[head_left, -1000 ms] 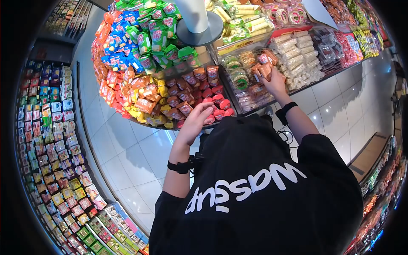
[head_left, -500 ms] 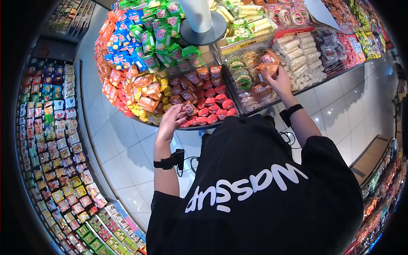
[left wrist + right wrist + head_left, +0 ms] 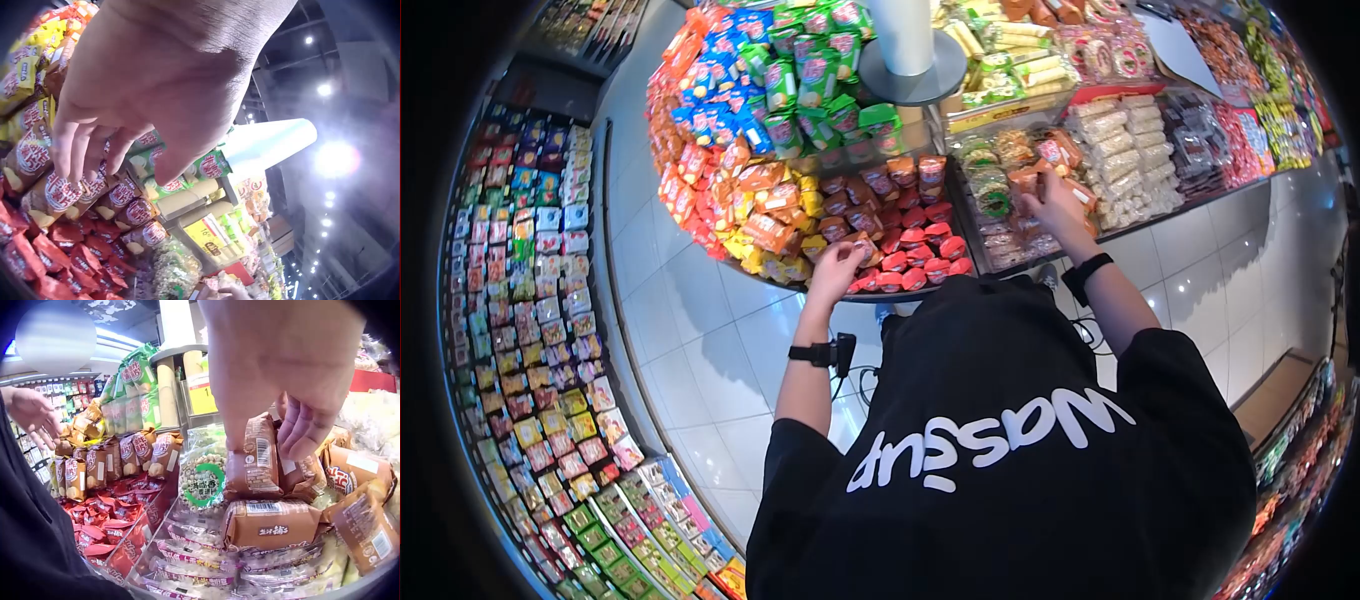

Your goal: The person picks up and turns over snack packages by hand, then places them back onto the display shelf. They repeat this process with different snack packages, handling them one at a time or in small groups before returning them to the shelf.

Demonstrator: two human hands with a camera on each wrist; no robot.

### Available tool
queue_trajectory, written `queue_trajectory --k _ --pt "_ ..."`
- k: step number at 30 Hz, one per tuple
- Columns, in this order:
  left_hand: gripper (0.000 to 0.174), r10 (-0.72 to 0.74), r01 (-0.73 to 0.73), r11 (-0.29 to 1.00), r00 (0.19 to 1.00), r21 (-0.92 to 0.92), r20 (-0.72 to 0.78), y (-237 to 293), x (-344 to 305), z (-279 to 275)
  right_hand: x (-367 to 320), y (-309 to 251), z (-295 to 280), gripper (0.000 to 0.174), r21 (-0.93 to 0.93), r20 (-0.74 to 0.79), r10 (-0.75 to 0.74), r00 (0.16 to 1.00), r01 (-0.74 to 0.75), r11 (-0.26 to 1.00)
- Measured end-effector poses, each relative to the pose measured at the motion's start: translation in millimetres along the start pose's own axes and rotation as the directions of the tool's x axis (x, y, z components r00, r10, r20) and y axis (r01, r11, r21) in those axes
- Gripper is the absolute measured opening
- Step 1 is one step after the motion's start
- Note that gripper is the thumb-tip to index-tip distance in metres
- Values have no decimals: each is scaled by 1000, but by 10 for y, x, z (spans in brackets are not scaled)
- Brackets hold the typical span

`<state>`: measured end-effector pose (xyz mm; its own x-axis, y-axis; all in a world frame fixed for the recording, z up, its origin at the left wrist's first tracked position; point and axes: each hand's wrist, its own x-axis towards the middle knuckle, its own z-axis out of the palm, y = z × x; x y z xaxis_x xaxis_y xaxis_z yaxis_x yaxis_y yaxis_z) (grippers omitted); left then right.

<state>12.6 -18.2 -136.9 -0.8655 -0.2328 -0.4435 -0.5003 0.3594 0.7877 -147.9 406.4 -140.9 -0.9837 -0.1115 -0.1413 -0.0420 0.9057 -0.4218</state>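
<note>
Brown packet [image 3: 253,461], gripped between thumb and fingers of right hand [image 3: 1059,213], among clear-wrapped snacks [image 3: 205,481]; left hand [image 3: 835,273] apart, fingers relaxed over brown packs [image 3: 136,214] beside red packets [image 3: 84,259]

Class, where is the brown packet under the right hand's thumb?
In the right wrist view, the upright brown packet is at the right hand, just right of the clear green-ringed bag and above the sideways brown packet.

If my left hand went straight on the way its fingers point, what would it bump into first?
Probably one of the brown snack packets, right at the fingertips of your left hand, next to the red packets. Depth is unclear, so it may already be touching.
</note>
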Motion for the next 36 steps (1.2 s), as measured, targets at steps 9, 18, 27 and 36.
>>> queue_trajectory --k 9,18,27,36 --pt "59 432 -178 632 889 754 -152 159 56 252 -215 -14 -109 45 149 -28 1 1000 4 989" --pt "91 153 87 594 964 799 -218 281 272 286 -386 64 -34 41 228 17 17 1000 -20 973" --pt "86 242 22 633 944 774 -225 154 133 402 -492 119 36 41 227 74 20 997 -36 973" --pt "69 349 -75 769 881 635 -319 -108 104 575 -551 -11 -106 42 254 109 -37 993 8 967"
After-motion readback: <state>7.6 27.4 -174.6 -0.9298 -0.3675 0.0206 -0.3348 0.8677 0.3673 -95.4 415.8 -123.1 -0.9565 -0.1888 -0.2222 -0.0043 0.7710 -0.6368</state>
